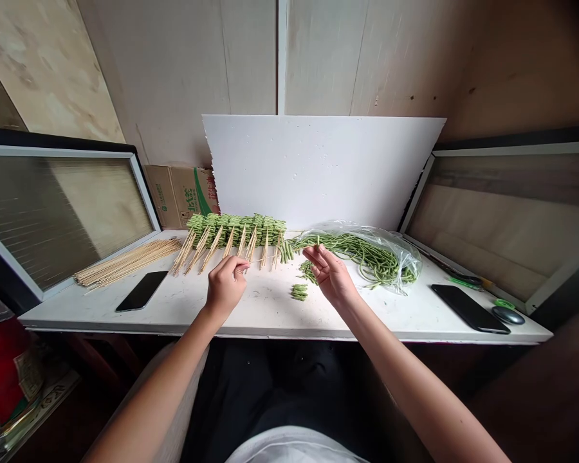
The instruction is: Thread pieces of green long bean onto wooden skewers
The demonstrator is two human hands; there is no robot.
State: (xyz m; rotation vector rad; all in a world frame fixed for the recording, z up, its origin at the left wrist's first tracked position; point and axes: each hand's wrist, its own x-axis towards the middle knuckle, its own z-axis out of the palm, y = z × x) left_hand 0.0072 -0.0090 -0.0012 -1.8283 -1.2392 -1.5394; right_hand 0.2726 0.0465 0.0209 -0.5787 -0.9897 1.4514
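Note:
My left hand (226,286) is closed, its fingertips pinching a thin bamboo skewer that points right, toward my other hand. My right hand (332,275) pinches a short cut piece of long bean (318,240) between thumb and fingers, held upright above the table. Whether the skewer's tip touches that piece I cannot make out. Below the right hand lie a small row of cut bean pieces (299,292) and a loose heap of pieces (307,271). Behind my left hand, finished bean skewers (229,228) are stacked in a row, bare stick ends toward me.
Bare skewers (125,262) lie in a pile at left, near a phone (142,291). Uncut long beans (367,254) spill from a clear plastic bag (408,257). Another phone (469,308) and a dark mouse-shaped object (507,314) sit at right. A white foam board (323,170) stands behind.

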